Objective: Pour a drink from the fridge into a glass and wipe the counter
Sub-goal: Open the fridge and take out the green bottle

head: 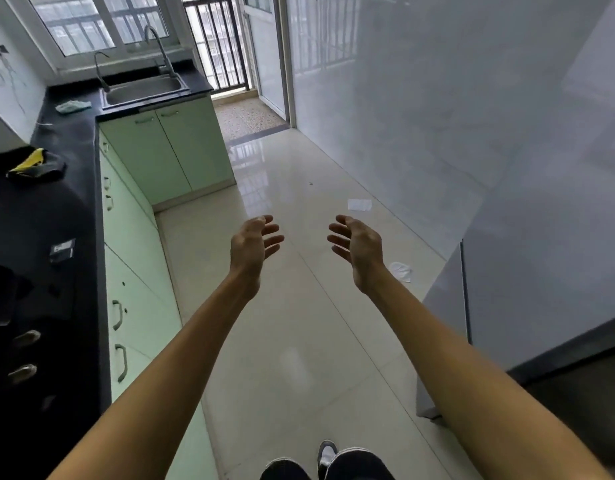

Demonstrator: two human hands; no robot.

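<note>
Left hand [252, 247]: held out over the floor [299, 341] at mid-room. Fingers spread and loosely bent, palm turned inward, holding nothing.

Right hand [359, 251]: level with the left and well apart from it, palm facing it. Fingers equally slack and spread, nothing in it.

Counter [70, 140]: black, L-shaped, running along the person's left and across the far wall under the window [101, 22].

Sink [143, 91]: steel, set in the far run of the counter, with a tap [158, 50] behind it.

Cloth [72, 106]: pale green, crumpled, lying on the counter just left of the sink, far from both hands.

Fridge [444, 341]: a pale upright panel on the person's right, near the right forearm. Only one edge shows, so this is probably the fridge; I cannot tell how its door stands.

Cabinets [167, 150]: mint green, under the counter, doors shut.

Bundle [35, 166]: yellow and black, on the counter, nearer the person than the cloth.

Packet [63, 249]: small, dark, on the counter, nearer still.

Scrap [401, 271]: white, on the floor just beyond the right wrist.

Shoe [326, 455]: pale-toed, on the floor at the person's feet.
</note>
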